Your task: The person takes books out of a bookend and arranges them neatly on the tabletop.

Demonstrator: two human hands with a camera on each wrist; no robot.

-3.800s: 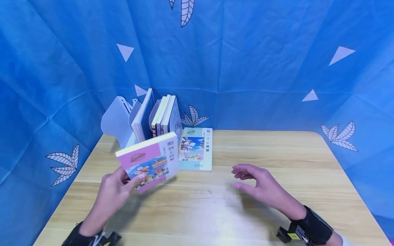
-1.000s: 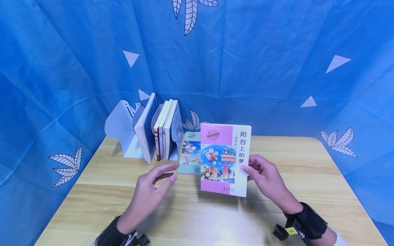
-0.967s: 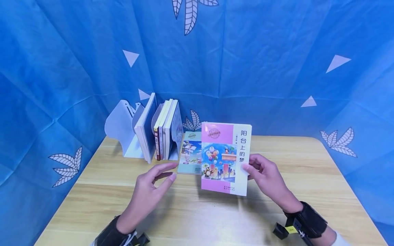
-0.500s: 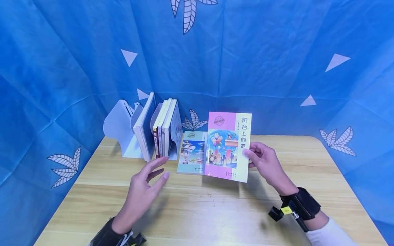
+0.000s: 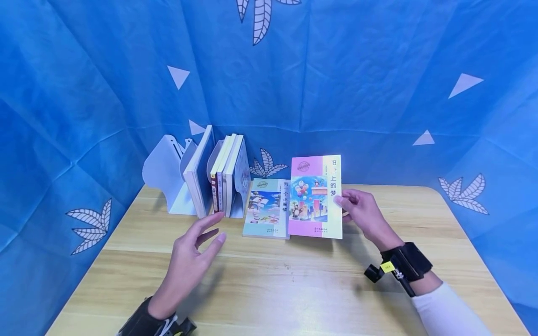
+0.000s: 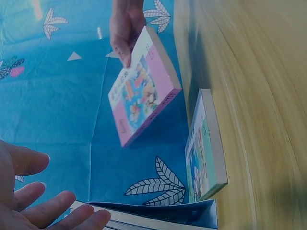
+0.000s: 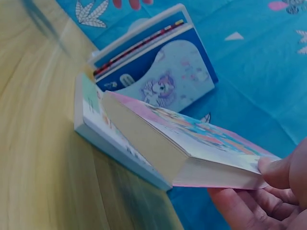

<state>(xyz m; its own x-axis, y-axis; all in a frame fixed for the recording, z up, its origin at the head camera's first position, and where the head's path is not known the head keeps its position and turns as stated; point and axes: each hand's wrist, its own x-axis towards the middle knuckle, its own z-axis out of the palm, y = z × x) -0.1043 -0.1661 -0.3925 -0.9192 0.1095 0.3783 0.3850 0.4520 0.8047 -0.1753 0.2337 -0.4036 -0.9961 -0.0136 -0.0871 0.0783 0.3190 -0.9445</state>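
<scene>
My right hand [image 5: 364, 213] pinches the right edge of a pink-and-white book [image 5: 311, 198], thumb on the cover and fingers behind. The book is tilted up above the table, just right of a green-and-white book [image 5: 265, 210] that lies flat. In the right wrist view the pink book [image 7: 192, 143] shows its page edges, and the green book [image 7: 120, 136] lies below it. My left hand [image 5: 187, 261] holds nothing; its fingers are spread and slightly bent, in front of the upright books. In the left wrist view that hand [image 6: 43, 191] is palm-up beside them.
A white bookend rack [image 5: 161, 170] stands at the back left of the wooden table [image 5: 269, 289]. It holds a thick dark-covered book [image 5: 198, 172] and several thinner upright books [image 5: 227, 172]. A blue curtain [image 5: 357, 93] hangs right behind the table.
The pink book passed from my left hand to my right, then moved right and away from me, uncovering the green book. My left hand has drawn back slightly to the left.
</scene>
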